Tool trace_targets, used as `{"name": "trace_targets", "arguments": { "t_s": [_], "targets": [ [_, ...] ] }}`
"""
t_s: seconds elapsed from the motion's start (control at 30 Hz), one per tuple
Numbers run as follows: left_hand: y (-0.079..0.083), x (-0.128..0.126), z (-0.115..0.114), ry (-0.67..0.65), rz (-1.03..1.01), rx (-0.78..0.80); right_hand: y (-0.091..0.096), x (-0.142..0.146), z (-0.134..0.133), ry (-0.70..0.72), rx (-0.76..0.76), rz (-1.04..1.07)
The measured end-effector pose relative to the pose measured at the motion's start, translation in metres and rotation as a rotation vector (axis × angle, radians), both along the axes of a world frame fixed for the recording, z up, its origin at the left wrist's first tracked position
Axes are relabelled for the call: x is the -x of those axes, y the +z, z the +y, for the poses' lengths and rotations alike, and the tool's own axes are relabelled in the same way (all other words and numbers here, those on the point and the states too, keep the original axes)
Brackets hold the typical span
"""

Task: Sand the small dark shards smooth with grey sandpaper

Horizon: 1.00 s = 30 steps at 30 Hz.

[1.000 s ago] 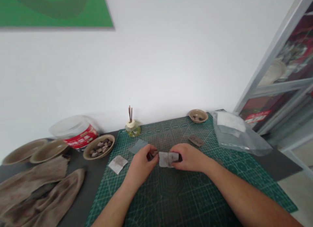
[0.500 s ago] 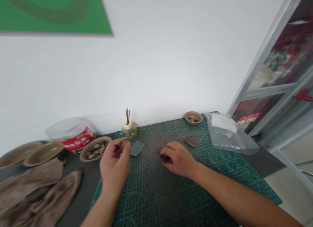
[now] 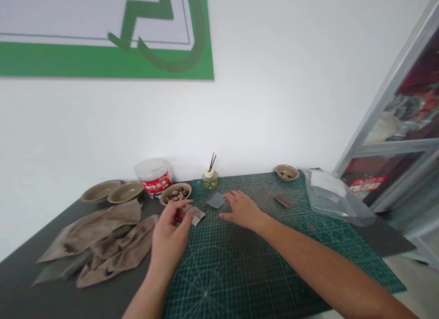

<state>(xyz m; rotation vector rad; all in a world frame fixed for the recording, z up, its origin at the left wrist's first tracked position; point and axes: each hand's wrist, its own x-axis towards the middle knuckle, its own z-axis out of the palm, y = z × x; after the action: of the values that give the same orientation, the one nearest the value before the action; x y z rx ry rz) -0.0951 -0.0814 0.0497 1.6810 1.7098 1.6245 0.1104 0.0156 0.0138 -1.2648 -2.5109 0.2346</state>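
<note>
From the head camera, the person's left hand (image 3: 170,225) is curling its fingers in toward the thumb, and whether it is pinching anything is too small to tell. Its fingertips are hovering just beside a whitish stained paper square (image 3: 197,216) lying on a green cutting mat (image 3: 219,282). The right hand (image 3: 242,210) is spreading its fingers open, palm down, just beside a grey abrasive sheet (image 3: 216,200). A bowl of small stones (image 3: 175,193) is sitting at the mat's far left corner, near a reed diffuser (image 3: 210,179) and a red-labelled tub (image 3: 153,176). Brown stained cloths (image 3: 92,236) are lying on the dark table (image 3: 30,259) to the left, while a clear plastic bag (image 3: 331,197) is lying at the mat's far right corner.
</note>
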Motion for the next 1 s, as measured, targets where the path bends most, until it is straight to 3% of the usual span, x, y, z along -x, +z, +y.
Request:
{"name": "trace_targets", "arguments": {
  "t_s": [0.2, 0.43, 0.67, 0.87, 1.0],
  "targets": [
    [-0.021, -0.007, -0.037, -0.123, 0.057, 0.115, 0.000, 0.043, 0.023, 0.054, 0.061, -0.101],
    [-0.028, -0.011, -0.060, -0.201, 0.089, 0.156, 0.011, 0.045, 0.025, -0.093, 0.074, -0.004],
    [-0.041, -0.027, -0.049, -0.265, 0.069, 0.264, 0.027, -0.013, -0.004, -0.233, 0.061, 0.367],
    [-0.044, -0.072, -0.028, -0.341, 0.095, 0.269, 0.001, -0.078, -0.046, -0.175, 0.276, 0.711],
    [-0.044, -0.097, -0.012, -0.397, 0.111, 0.269, -0.015, -0.102, -0.055, -0.110, 0.441, 0.908]
  ]
}}
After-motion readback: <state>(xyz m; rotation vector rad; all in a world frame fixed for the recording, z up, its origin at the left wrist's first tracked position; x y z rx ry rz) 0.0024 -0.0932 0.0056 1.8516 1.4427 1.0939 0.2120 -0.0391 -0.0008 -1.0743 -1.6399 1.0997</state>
